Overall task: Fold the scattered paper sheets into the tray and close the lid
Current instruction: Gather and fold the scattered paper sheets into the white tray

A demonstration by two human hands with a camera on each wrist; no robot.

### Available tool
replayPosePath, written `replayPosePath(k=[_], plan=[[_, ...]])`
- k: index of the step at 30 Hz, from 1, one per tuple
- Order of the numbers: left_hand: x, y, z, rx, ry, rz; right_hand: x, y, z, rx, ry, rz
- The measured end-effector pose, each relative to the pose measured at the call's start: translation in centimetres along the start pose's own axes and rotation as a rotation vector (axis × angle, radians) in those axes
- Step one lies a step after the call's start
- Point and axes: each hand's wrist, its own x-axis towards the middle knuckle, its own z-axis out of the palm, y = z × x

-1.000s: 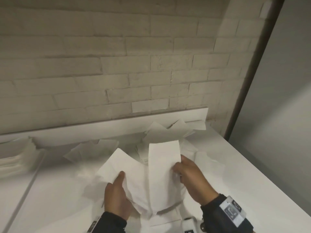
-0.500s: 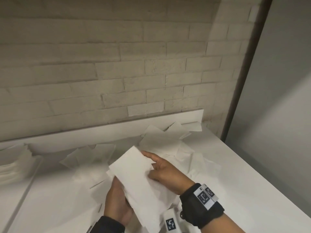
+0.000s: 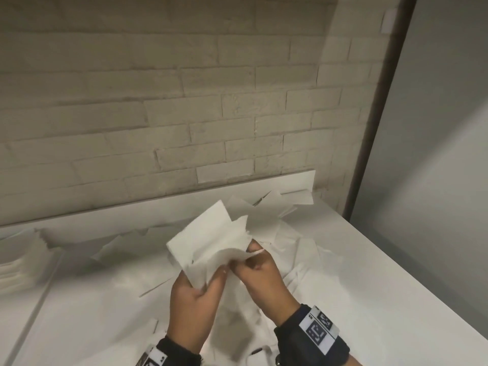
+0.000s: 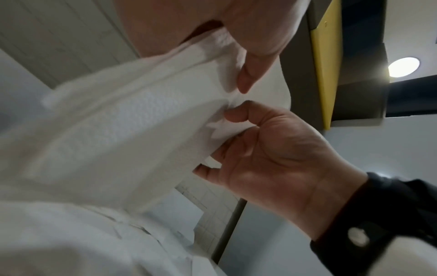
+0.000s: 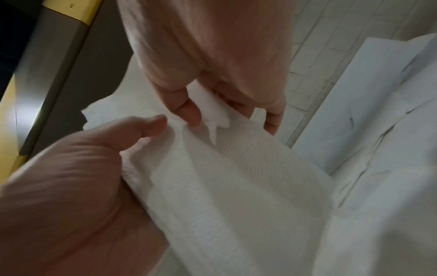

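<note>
Since 0.5 s ago: R hand (image 3: 260, 280) slid off top of sheet, now pinching its near edge; sheet lifted, bowed. L hand (image 3: 194, 299) grips paper sheet (image 3: 208, 239) from below, thumb over, fingers curled. R thumb + forefinger pinch same sheet at 3 o'clock of L. Scattered sheets (image 3: 266, 215) on white counter (image 3: 369, 273), 12–2 o'clock of hands. Paper stack (image 3: 15, 262) at 9 o'clock; whether it sits in tray: can't tell. Brick wall (image 3: 158, 101) behind.

The held paper sheet (image 3: 208, 244) hides the left hand's fingers (image 3: 211, 282); the stack at far left (image 3: 15, 265) is blurred.
</note>
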Motion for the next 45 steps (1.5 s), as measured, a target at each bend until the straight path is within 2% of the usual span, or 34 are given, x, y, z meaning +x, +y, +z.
replayPosePath(k=[2, 7, 11, 15, 18, 20, 22, 26, 28, 31, 34, 37, 41, 45], plan=[[0.2, -0.6, -0.1, -0.010, -0.010, -0.034, 0.0, 0.7, 0.1, 0.010, 0.040, 0.036], [0.5, -2.4, -0.2, 0.088, -0.013, -0.083, -0.4, 2.5, 0.4, -0.044, 0.013, 0.178], [0.7, -3.3, -0.1, 0.109, 0.002, -0.138, -0.1, 2.3, 0.8, -0.076, 0.003, 0.161], [1.3, -2.9, -0.3, 0.014, 0.031, -0.195, -0.2, 2.2, 0.6, -0.088, -0.062, 0.180], [1.3, -1.8, -0.4, -0.098, 0.019, -0.245, -0.8, 2.4, 0.5, -0.287, -0.211, 0.237], [1.1, -1.0, -0.7, -0.142, 0.014, -0.257, -1.2, 2.3, 1.0, -0.374, -0.308, 0.223], [1.0, 0.2, -1.2, -0.193, 0.034, -0.254, -1.5, 1.7, 1.0, -0.403, -0.332, 0.186], [1.2, 3.9, -5.4, -0.332, 0.129, -0.198, -1.6, 0.2, 0.6, -0.203, -0.323, 0.221], [1.4, 6.0, -8.9, -0.198, 0.157, -0.052, -1.5, -0.6, 1.4, -0.063, -0.270, 0.251], [0.9, 9.0, -15.0, 0.193, 0.127, 0.218, -1.0, -2.1, 4.8, 0.130, -0.217, 0.258], [-0.6, 11.7, -21.8, 0.688, 0.092, 0.313, -1.1, -4.0, 10.0, 0.285, -0.206, 0.194], [-2.8, 13.3, -28.6, 0.956, 0.040, 0.231, -2.6, -5.1, 16.2, 0.191, -0.226, 0.075], [-5.3, 11.7, -37.3, 1.167, -0.031, -0.002, -5.4, -3.3, 24.5, -0.251, -0.310, -0.118], [-7.1, 7.9, -43.8, 1.315, -0.088, -0.184, -8.3, -0.1, 29.8, -0.642, -0.431, -0.250]])
